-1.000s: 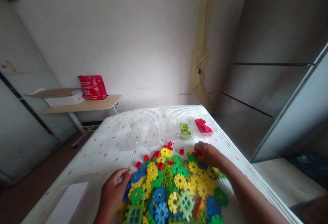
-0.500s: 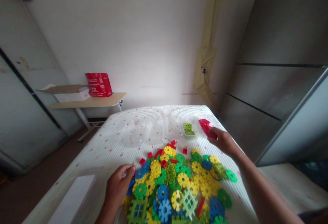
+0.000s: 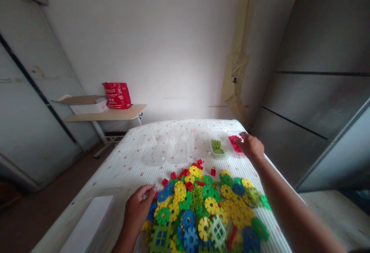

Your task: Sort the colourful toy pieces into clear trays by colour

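My right hand [image 3: 252, 145] is over the right side of a clear container holding red plastic pieces [image 3: 235, 144]. Its thumb and forefinger are apart at the pieces' edge, and I see nothing between them. My left hand [image 3: 139, 206] rests at the left edge of a heap of building pieces, thumb and fingertips pressed together. Whatever they hold, if anything, is hidden. Yellow notched discs [image 3: 212, 205], blue discs [image 3: 190, 238], green discs [image 3: 163, 216] and olive window-shaped pieces [image 3: 196, 198] make up the heap. Several red blocks [image 3: 189, 186] lie among them.
Left of the red pieces, olive pieces [image 3: 217, 147] sit in another clear container. More clear containers [image 3: 154, 150] stand in the row further left. A white box [image 3: 88, 224] lies at the front left. Behind are a small table [image 3: 127, 112] and a red bag [image 3: 117, 95].
My right hand has shifted up from the near side of the red pieces to their right edge, its fingers parting. The left hand stays by the heap. The view has turned slightly left.
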`<state>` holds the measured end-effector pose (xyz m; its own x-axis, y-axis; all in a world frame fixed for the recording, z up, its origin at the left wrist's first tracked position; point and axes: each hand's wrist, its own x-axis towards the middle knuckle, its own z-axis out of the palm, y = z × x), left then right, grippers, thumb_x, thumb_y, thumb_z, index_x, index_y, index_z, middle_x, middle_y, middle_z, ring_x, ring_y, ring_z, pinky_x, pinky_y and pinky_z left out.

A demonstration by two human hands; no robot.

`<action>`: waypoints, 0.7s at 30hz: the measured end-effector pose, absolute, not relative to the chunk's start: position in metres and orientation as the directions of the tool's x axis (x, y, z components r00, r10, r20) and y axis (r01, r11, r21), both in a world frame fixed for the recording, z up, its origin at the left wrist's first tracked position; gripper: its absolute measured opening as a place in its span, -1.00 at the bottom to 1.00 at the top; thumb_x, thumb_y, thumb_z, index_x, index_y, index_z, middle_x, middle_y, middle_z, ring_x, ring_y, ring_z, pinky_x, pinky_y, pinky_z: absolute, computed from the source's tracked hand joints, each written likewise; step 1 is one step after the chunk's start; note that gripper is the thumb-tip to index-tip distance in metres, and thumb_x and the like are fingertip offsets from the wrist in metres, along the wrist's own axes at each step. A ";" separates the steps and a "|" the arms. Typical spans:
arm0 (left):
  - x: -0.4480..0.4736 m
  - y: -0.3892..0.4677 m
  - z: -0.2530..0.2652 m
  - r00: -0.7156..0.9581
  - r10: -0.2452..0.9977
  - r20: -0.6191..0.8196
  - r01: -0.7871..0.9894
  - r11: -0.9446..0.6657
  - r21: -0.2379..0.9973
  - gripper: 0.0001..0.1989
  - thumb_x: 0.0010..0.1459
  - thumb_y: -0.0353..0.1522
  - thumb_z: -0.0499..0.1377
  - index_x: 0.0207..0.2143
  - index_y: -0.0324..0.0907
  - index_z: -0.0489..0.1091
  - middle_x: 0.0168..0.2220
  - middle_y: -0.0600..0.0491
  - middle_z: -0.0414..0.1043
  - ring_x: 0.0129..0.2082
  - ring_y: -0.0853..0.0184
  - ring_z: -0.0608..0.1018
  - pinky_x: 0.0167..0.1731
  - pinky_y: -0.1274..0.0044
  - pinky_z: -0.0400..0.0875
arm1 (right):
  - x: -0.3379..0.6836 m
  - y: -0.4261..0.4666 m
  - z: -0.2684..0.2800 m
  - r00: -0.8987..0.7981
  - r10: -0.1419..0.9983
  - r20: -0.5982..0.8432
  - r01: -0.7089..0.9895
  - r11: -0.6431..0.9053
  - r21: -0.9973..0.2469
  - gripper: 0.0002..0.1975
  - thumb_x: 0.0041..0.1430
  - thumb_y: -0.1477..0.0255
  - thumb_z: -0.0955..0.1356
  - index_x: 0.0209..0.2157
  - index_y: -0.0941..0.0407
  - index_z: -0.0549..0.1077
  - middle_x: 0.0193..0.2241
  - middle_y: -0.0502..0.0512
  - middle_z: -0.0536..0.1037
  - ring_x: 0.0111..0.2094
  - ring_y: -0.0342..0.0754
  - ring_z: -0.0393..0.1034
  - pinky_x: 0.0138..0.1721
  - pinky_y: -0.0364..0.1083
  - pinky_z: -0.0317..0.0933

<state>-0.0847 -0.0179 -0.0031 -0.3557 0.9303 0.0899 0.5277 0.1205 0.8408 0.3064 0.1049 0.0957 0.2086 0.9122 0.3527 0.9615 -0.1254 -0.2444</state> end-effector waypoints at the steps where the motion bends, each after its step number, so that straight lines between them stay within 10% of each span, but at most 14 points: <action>1: -0.085 -0.018 -0.004 -0.357 0.930 0.092 0.527 0.119 0.841 -0.58 -0.08 -0.05 0.09 -0.40 -0.19 0.49 -0.46 0.02 0.54 -0.41 0.20 0.55 -0.39 0.51 0.39 | 0.300 0.099 0.096 0.155 0.923 0.351 0.969 -0.074 -0.235 -0.68 0.13 0.25 0.23 -0.19 0.11 0.47 -0.41 0.17 0.57 -0.42 -0.02 0.42 -0.46 -0.15 0.15; 7: -0.084 -0.018 -0.004 -0.346 0.934 0.086 0.515 0.113 0.849 -0.58 -0.06 -0.06 0.08 -0.39 -0.21 0.49 -0.43 -0.01 0.55 -0.39 0.21 0.55 -0.40 0.52 0.39 | 0.245 0.058 0.084 -0.403 0.885 0.234 0.836 0.460 -0.299 -0.78 0.11 0.44 0.24 -0.28 0.10 0.49 -0.32 0.09 0.57 -0.36 -0.09 0.43 -0.34 -0.18 0.20; 21: -0.083 -0.019 -0.003 -0.339 0.937 0.083 0.439 0.080 0.895 -0.60 -0.07 -0.10 0.11 -0.38 -0.26 0.48 -0.47 -0.03 0.55 -0.39 0.20 0.57 -0.45 0.54 0.40 | 0.210 0.054 0.043 -0.422 0.905 0.056 0.895 0.425 -0.131 -0.72 0.08 0.63 0.17 -0.24 0.16 0.43 -0.24 0.16 0.48 -0.20 -0.08 0.38 -0.20 -0.19 0.18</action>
